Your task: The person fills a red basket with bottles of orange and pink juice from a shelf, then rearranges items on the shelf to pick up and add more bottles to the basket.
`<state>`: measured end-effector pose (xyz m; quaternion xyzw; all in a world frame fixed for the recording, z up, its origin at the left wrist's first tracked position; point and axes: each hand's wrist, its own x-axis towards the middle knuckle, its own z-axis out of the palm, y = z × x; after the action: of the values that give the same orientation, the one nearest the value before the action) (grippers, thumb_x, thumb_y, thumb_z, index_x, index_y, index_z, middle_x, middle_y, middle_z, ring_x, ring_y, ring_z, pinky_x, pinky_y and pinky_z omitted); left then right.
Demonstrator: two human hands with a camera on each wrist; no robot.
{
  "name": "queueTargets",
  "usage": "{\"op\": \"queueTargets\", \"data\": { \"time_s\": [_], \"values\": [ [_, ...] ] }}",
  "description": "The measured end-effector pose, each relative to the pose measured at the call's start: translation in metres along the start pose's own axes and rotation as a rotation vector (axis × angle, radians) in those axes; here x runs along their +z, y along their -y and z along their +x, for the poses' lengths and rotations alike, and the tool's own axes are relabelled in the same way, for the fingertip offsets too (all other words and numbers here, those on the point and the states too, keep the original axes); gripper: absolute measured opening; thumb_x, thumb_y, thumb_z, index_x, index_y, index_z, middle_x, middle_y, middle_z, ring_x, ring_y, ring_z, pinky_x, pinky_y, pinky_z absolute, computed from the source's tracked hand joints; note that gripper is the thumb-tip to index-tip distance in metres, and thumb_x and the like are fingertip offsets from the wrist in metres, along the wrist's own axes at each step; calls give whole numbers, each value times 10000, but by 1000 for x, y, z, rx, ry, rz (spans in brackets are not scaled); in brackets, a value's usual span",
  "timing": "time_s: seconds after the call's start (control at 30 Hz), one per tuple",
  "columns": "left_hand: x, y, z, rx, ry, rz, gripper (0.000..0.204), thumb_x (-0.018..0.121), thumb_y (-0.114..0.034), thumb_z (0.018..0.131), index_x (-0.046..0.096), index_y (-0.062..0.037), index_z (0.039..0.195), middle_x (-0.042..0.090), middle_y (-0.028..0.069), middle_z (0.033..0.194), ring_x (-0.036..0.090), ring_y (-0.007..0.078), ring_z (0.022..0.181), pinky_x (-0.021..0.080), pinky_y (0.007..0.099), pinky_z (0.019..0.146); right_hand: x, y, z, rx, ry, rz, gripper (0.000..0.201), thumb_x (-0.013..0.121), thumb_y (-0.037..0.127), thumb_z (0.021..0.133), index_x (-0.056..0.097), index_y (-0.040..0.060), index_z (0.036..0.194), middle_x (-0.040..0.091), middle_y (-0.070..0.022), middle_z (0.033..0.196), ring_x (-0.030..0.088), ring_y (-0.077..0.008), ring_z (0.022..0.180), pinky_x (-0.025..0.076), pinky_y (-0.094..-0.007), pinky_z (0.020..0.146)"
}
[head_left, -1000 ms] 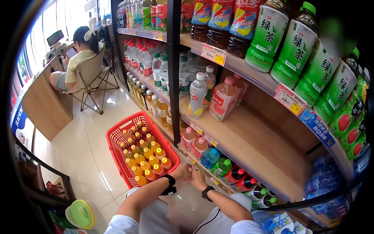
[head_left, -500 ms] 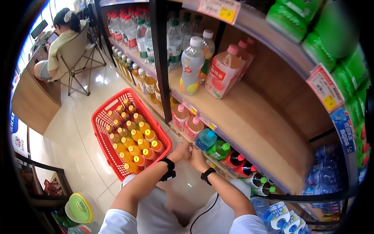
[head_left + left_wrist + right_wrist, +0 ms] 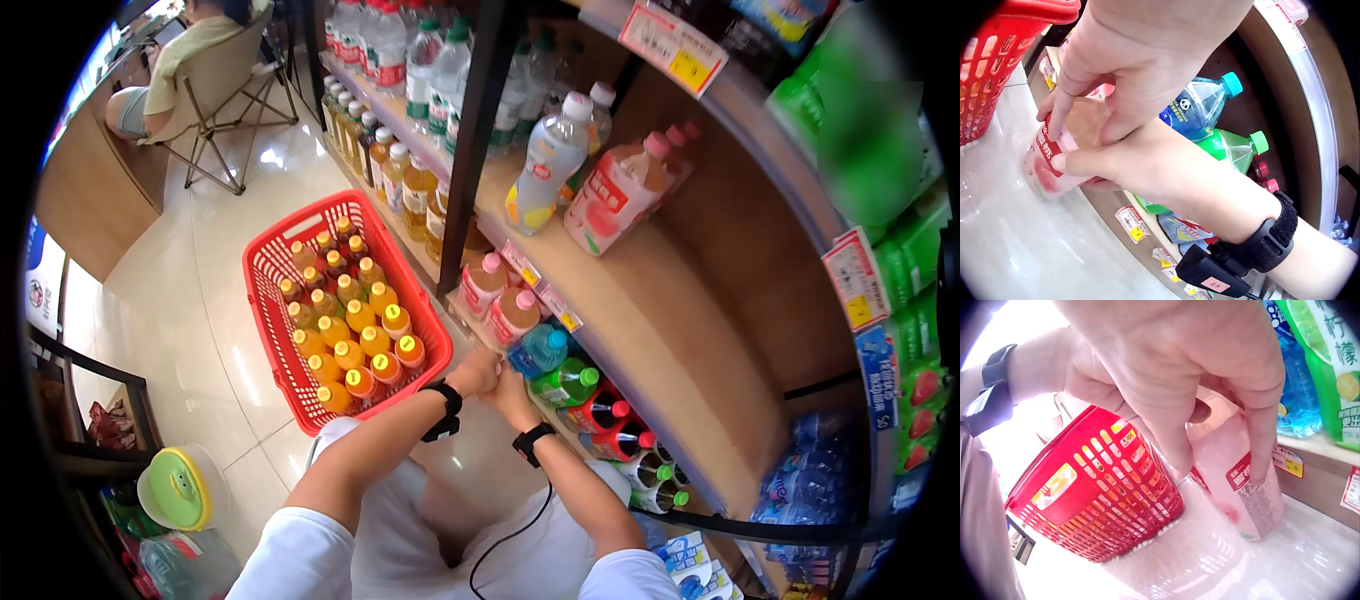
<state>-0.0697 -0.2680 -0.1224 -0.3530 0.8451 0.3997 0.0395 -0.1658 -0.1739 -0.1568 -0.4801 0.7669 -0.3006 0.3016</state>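
Note:
In the head view my left hand and right hand meet low at the shelf's front edge, hiding what they hold. The wrist views show a pink peach drink bottle between them. Left fingers grip it near its shoulder, while my right thumb and fingers close around its upper part. Its base is close over the pale floor. Beside the hands on the bottom shelf stand two peach drink bottles, a blue bottle and a green bottle.
A red basket holding several orange and brown drink bottles stands on the floor to the left. Above, the middle shelf carries a few bottles. A dark shelf post rises ahead. Someone sits in a folding chair by a counter.
The head view has tilted down, so the upper green tea bottles have mostly left it. Both hands stay together at the bottom shelf's edge, still gripping there.

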Motion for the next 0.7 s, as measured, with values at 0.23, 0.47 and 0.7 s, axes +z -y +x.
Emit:
{"op": "queueTargets", "data": {
  "time_s": [0.23, 0.47, 0.7],
  "values": [
    [-7, -8, -14, 115, -78, 12, 300, 576, -69, 806, 620, 46, 1080, 655, 312, 985, 644, 460, 955, 526, 498, 820, 9, -30, 14, -209, 26, -127, 626, 868, 370, 644, 663, 26, 1125, 703, -216, 1067, 669, -374, 1033, 535, -454, 823],
    [-35, -32, -16, 331, -205, 202, 388, 622, -93, 756, 635, 34, 1122, 679, 292, 992, 672, 415, 964, 537, 469, 826, -53, 41, 7, -119, 68, -296, 386, 711, 337, 790, 703, 35, 1029, 693, -243, 1041, 667, -413, 1001, 545, -488, 851],
    [-130, -116, -69, 412, -174, 62, 450, 567, -27, 800, 604, 10, 1247, 699, 241, 945, 690, 356, 911, 543, 411, 806, -99, 100, 20, -186, 119, -99, 404, 700, 218, 780, 656, -4, 1115, 700, -221, 1040, 687, -372, 974, 547, -443, 817]
  ]
}}
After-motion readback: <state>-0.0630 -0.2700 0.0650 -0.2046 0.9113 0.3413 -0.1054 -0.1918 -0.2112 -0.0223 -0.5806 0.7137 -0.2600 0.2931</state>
